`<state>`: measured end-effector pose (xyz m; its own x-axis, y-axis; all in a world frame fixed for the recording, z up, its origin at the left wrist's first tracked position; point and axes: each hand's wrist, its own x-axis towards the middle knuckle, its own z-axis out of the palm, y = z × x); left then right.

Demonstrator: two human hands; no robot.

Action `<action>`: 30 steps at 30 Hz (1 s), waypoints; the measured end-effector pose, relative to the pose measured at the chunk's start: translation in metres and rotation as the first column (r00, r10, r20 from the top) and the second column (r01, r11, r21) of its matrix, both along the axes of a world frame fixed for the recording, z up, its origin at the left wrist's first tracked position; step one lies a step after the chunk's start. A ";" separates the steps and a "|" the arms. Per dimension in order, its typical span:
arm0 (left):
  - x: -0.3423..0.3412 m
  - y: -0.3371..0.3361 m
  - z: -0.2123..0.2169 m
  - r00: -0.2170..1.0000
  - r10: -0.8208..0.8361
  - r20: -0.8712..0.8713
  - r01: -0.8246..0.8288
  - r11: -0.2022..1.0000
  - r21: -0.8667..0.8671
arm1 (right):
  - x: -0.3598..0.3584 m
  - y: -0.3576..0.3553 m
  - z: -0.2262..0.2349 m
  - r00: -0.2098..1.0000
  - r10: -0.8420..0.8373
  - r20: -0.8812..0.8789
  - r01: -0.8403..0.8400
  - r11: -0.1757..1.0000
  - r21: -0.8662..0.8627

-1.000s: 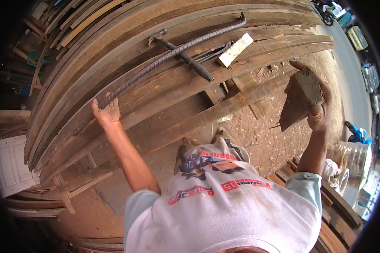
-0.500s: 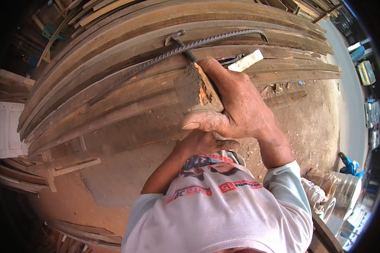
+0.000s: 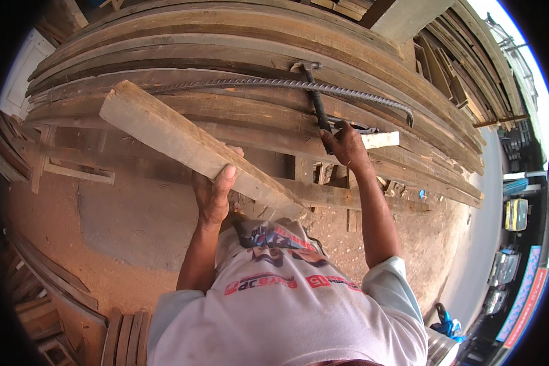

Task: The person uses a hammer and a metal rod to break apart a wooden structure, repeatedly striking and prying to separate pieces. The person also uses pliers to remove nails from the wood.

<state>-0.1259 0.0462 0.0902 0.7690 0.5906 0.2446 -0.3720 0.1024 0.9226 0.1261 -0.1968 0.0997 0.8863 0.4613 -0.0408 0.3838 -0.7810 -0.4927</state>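
- The plank stack (image 3: 165, 43) is the landmark; a rebar (image 3: 274, 83) lies along its top.
- A hammer (image 3: 314, 97) lies across the rebar, handle toward the person.
- A block (image 3: 379, 140) sits just right of the handle.
- A board (image 3: 189, 143) slants in front of the stack.
- Dirt floor (image 3: 122, 232) lies before the stack.

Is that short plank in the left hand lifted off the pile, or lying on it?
Lifted. The left hand grips the short plank from beneath, tilted across the stacked boards, far end raised.
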 end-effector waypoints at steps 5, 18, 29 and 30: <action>-0.028 0.015 -0.004 0.970 0.228 -0.079 -0.237 0.964 -0.123 | 0.023 0.022 -0.024 0.889 -0.022 -0.458 0.153 0.956 0.251; -0.075 0.038 -0.034 0.936 0.326 -0.134 -0.352 0.870 -0.346 | 0.071 0.043 0.310 0.958 0.086 -0.274 -0.260 0.660 -0.704; -0.045 0.067 -0.032 0.867 0.473 -0.158 -0.424 0.534 -0.732 | -0.098 -0.086 0.104 0.973 -0.209 -0.102 0.184 0.961 -0.207; -0.042 0.070 -0.042 0.860 0.483 -0.166 -0.420 0.484 -0.768 | -0.106 -0.089 0.068 0.967 -0.217 -0.131 0.192 0.965 -0.178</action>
